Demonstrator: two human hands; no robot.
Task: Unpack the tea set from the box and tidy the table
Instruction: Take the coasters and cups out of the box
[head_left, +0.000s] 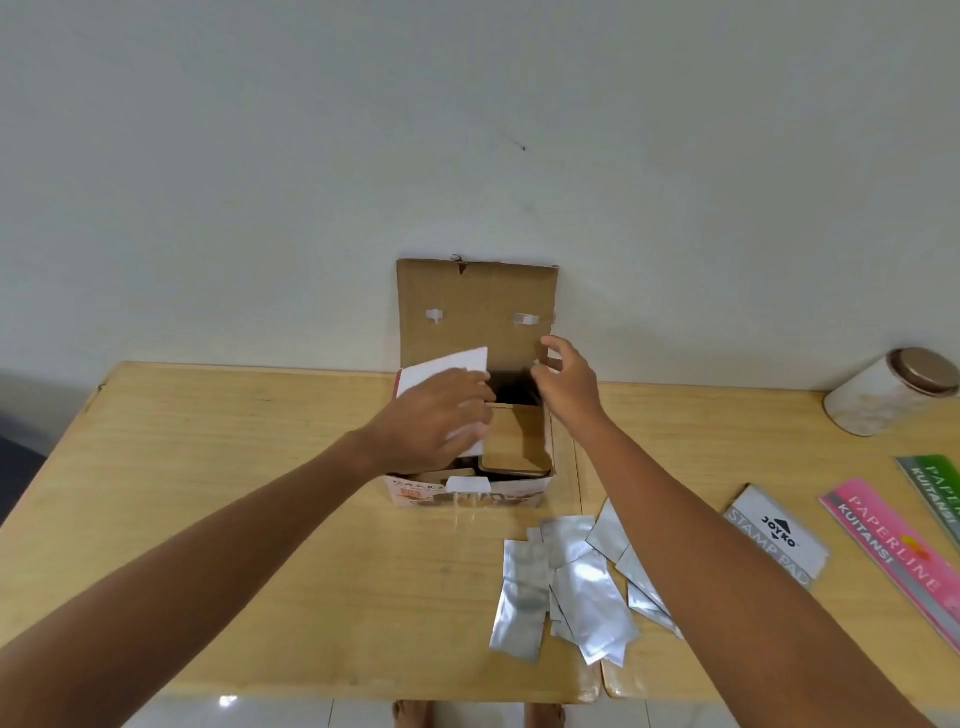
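Observation:
An open cardboard box (519, 488) stands at the back middle of the wooden table, its lid (475, 312) upright against the wall. My left hand (436, 421) lies over the box's left side, fingers pressed on a white card sheet (447, 369) that sticks up out of it. At the box's far right corner my right hand (566, 382) hovers with fingers spread and curled, holding nothing that I can see. Brown cardboard dividers (517, 439) show inside the box. The rest of its contents are hidden.
Several silver foil sachets (576, 587) lie scattered in front of the box. To the right lie a Joyko stamp pad box (776, 535), a pink receipt book (893, 551) and a green one (935, 488). A white jar with a brown lid (893, 392) stands at the back right.

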